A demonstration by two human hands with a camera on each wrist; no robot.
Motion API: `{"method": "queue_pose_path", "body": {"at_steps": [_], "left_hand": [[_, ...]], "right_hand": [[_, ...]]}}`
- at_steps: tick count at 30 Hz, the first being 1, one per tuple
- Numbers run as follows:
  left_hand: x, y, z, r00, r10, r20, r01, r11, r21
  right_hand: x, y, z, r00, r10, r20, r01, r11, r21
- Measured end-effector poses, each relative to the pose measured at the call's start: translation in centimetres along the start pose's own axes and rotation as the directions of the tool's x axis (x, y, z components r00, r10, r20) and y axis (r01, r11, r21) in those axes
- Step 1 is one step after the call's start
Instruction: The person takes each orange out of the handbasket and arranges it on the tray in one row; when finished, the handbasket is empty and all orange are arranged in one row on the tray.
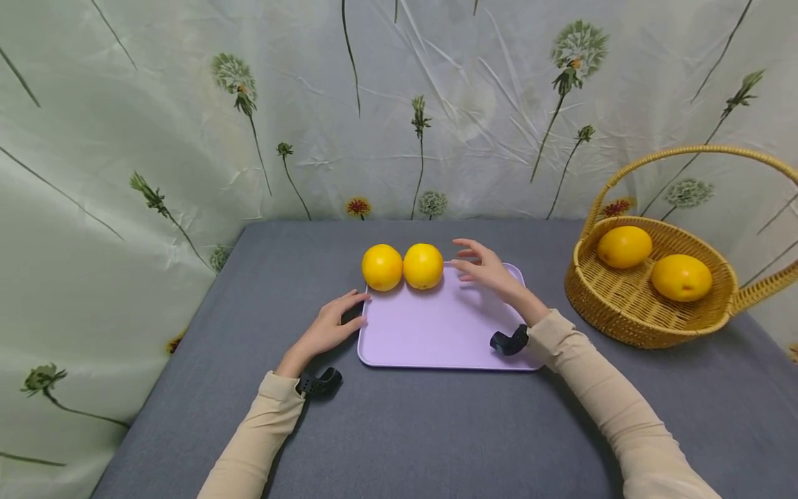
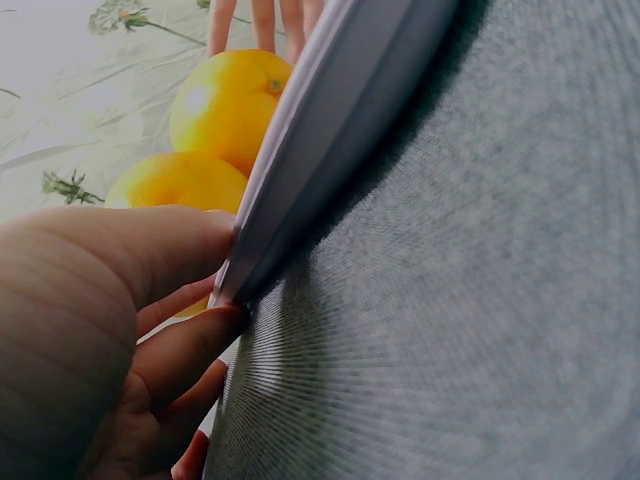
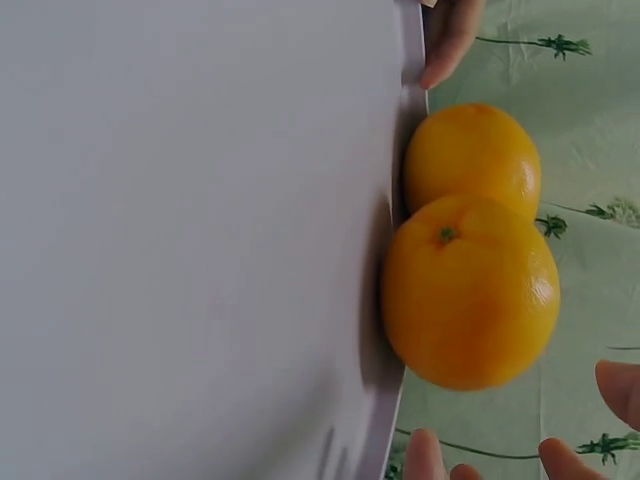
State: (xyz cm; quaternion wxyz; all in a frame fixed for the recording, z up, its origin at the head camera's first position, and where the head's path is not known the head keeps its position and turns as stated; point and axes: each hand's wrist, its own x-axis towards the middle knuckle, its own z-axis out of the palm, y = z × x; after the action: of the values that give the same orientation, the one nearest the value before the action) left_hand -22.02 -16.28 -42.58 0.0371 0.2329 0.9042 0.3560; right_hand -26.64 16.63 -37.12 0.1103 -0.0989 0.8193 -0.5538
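Two oranges sit side by side at the far left corner of a lilac tray [image 1: 430,333]: a left orange [image 1: 382,267] and a right orange [image 1: 423,266]. My left hand [image 1: 330,324] touches the tray's left rim with its thumb and fingertips, the fingers spread along the edge. In the left wrist view the thumb [image 2: 180,245] meets the rim, with a finger a little apart from it. My right hand [image 1: 486,269] hovers above the tray's far right part, holding nothing. Its fingers are spread and point toward the right orange, a small gap away.
A wicker basket [image 1: 642,336] with a tall arched handle stands right of the tray. Inside lie two orange-yellow fruits, one at the back [image 1: 625,247] and one nearer [image 1: 681,277]. Grey cloth [image 1: 424,430] covers the table. Behind it hangs a dandelion-print curtain [image 1: 374,90].
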Motion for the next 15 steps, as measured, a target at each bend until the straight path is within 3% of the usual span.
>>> {"method": "queue_pose_path", "body": {"at_steps": [15], "left_hand": [[0.0, -0.2, 0.0, 1.000, -0.004, 0.002, 0.004, 1.000, 0.001]], "right_hand": [[-2.4, -0.1, -3.0, 0.994, -0.065, -0.087, 0.061, 0.997, -0.050]]}}
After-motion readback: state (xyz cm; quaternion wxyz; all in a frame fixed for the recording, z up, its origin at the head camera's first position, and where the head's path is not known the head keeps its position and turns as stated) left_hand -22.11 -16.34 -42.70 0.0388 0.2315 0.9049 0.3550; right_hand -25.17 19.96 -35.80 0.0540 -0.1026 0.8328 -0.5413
